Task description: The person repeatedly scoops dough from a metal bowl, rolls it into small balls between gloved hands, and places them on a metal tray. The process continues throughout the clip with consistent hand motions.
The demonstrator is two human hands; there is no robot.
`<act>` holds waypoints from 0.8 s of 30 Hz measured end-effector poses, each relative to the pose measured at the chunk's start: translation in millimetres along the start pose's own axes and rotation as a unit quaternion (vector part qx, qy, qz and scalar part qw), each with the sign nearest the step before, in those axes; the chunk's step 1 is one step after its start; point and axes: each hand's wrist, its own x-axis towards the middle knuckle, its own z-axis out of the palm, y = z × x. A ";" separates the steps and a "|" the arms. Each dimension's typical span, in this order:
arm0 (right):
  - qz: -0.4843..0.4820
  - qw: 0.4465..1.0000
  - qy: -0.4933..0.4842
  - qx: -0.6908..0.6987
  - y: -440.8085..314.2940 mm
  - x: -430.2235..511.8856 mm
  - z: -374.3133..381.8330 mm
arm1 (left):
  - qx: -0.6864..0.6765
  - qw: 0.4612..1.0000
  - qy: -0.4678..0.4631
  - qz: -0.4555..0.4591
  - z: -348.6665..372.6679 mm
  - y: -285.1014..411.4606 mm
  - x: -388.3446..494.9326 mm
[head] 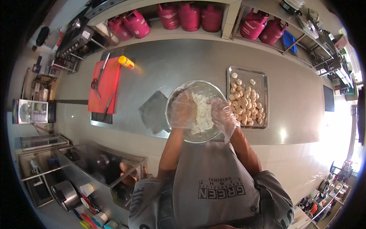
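In front of me a round metal mixing bowl (pixel 197 140) stands at the worktop's near edge. White, floury-looking lumps (pixel 201 114) lie inside it. My left hand (pixel 183 110), in a clear plastic glove, reaches into the bowl's left side and looks blurred; its fingers are hard to make out. Over the right side of the bowl, my right hand (pixel 224 114) wears a similar glove, its fingers bent at the edge of the lumps. Whether either hand grips anything is hidden. Just right of the bowl, a rectangular metal tray (pixel 261 75) carries several pale brown lumps (pixel 246 104) and a few whiter ones.
On the steel worktop (pixel 177 61), a red cutting board (pixel 107 80) at left bears a long knife (pixel 103 68), scissors (pixel 95 87) and a smaller knife (pixel 108 103). A yellow-capped container (pixel 126 62) stands beside it. A grey cloth (pixel 154 111) lies left of the bowl.
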 end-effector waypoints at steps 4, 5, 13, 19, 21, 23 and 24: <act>-0.001 0.975 0.078 0.210 -57.7 -31.5 11.2 | -0.139 0.987 -0.005 -0.079 -40.2 26.7 0.1; -0.003 0.953 0.097 0.287 -71.2 -38.5 15.6 | -0.234 0.968 -0.008 -0.086 -51.1 30.1 -2.9; 0.000 0.918 0.307 -0.252 -73.4 -13.4 -100.9 | -0.765 0.595 -0.056 -0.242 -69.3 6.3 -29.3; -0.295 0.662 0.265 -0.636 -65.6 0.2 -113.8 | -0.791 0.561 -0.034 -0.241 -49.5 -0.9 -42.0; -0.304 0.778 0.188 -0.517 -79.3 -8.7 -62.1 | -0.778 0.580 -0.030 -0.238 -50.8 4.8 -43.7; -0.176 0.871 0.042 -0.457 -75.7 -11.0 -26.6 | -0.770 0.594 -0.037 -0.230 -49.7 8.9 -46.6; -0.130 0.885 -0.003 -0.446 -83.7 -20.6 8.4 | -0.769 0.599 -0.042 -0.221 -49.7 9.6 -46.7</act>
